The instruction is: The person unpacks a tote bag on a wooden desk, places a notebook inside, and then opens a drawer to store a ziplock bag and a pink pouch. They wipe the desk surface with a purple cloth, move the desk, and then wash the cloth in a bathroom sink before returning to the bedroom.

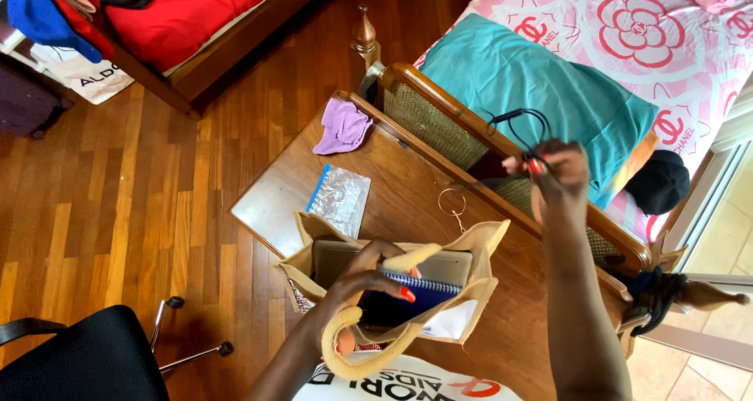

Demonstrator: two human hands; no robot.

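Tan canvas bag is held open on the surface by the left hand, grip closed around its handle. Above and beyond that grip, a black cable is pinched by the right hand; it is best lowered coiled, clear of the notebook.

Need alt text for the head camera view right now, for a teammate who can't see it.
Seen from above, a person's left hand holds open a tan jute tote bag on a brown wooden desk, with a blue spiral notebook inside, while the right hand lifts a coiled black cable. A clear zip plastic bag and lilac cloth lie behind.
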